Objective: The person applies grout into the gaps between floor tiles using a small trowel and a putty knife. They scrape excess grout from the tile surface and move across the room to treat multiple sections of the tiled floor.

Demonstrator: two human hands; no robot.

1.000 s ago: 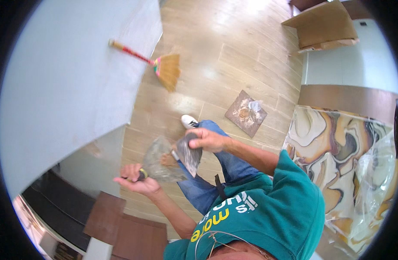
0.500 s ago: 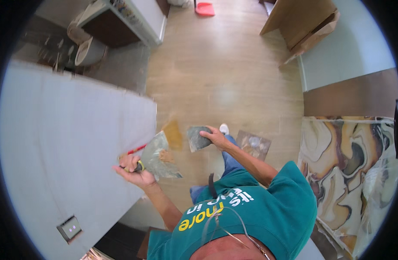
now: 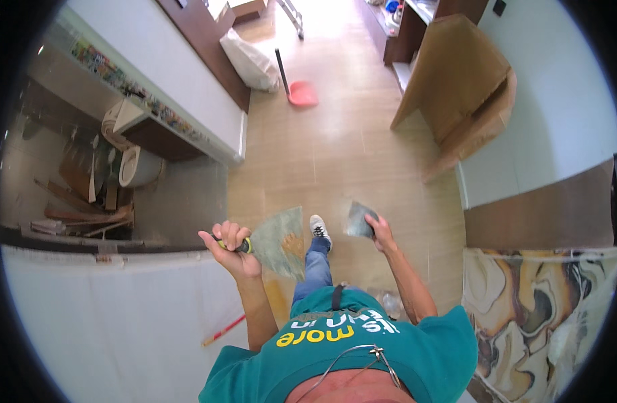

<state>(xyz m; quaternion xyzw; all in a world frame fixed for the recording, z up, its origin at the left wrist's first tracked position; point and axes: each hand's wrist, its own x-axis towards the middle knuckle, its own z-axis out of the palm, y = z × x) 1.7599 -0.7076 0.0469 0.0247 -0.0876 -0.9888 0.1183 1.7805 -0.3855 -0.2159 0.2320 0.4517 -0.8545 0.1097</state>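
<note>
Left hand [image 3: 236, 250]'s gripping a wide scraper [image 3: 273, 243], the blade poking out rightward past the curled fingers [image 3: 234, 234] and carrying a brown smear [image 3: 293, 246]. Right hand [image 3: 382, 235]'s pinching a small grey plate [image 3: 358, 219] by its right side, well apart from the scraper. Some folded cardboard [image 3: 453, 74]'s standing along the floor [image 3: 349, 158]'s right edge, and a red dustpan [image 3: 303, 95]'s sitting further up, near a white sack [image 3: 250, 62].

The scraper handle [image 3: 243, 246] is black and yellow.
</note>
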